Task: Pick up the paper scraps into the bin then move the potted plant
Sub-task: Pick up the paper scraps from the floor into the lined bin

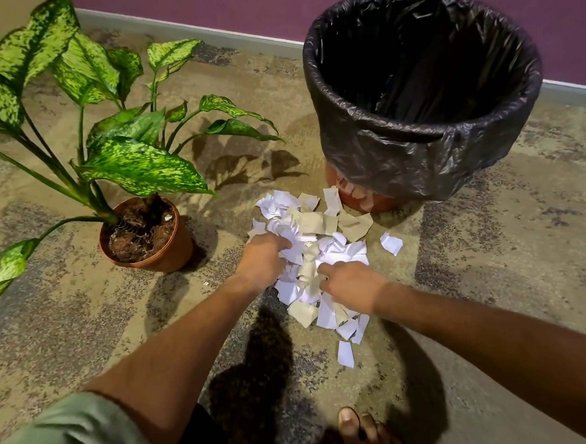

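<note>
Between hands, paper scraps (311, 257) (heaped on floor), both touching.

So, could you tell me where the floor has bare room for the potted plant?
Bare floor lies right of the bin and near-left of the potted plant. It is crowded where the paper scraps fill the ground before the bin.

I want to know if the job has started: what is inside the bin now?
Inside the bin only the black bag lining shows; no paper scraps are visible in it. The bottom is dark, so I cannot tell what lies there.
</note>
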`<state>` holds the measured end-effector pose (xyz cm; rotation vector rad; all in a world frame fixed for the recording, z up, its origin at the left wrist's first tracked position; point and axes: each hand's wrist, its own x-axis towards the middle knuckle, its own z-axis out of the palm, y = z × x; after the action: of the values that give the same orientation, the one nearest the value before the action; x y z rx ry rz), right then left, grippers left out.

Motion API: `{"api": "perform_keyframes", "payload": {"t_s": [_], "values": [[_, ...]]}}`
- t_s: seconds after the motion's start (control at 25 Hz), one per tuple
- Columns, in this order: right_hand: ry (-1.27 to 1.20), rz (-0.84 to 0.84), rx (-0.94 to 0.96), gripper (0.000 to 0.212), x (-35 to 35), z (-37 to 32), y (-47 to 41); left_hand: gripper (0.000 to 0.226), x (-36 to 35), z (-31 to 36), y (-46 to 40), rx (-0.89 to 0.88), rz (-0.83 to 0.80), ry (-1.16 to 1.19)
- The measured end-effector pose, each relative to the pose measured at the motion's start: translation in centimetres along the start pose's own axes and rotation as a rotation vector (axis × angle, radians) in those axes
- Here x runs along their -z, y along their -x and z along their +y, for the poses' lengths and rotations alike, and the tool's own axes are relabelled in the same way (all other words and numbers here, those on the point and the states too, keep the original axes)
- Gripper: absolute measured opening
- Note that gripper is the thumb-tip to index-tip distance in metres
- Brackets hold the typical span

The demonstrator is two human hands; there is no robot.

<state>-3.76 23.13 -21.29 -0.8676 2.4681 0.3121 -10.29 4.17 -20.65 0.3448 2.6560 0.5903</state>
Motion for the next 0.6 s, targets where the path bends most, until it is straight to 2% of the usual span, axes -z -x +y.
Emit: {"api": "perform_keyframes", "payload": {"t_s": [0.16,0.28,0.36,0.48,0.6], "values": [[0.026,-0.021,0.009,0.027,0.3,-0.2,0.6,0.038,1.0,0.4,0.1,0.052,0.007,0.039],[-0.095,0.057,-0.081,0.024,2.1,0.6,1.6,0.038,2.6,1.2,0.0,0.124,0.053,0.078],[-0.22,0.197,-0.14,0.028,4.1,1.5,2.8,0.04,3.6,2.0,-0.1,0.168,0.077,0.092],[-0.351,0.537,-0.177,0.023,7.3,2.8,4.3,0.038,4.7,3.0,-0.2,0.179,0.122,0.136],[-0.464,0.725,-0.243,0.02,10.8,3.6,5.7,0.034,5.4,3.9,-0.3,0.175,0.151,0.231]]}}
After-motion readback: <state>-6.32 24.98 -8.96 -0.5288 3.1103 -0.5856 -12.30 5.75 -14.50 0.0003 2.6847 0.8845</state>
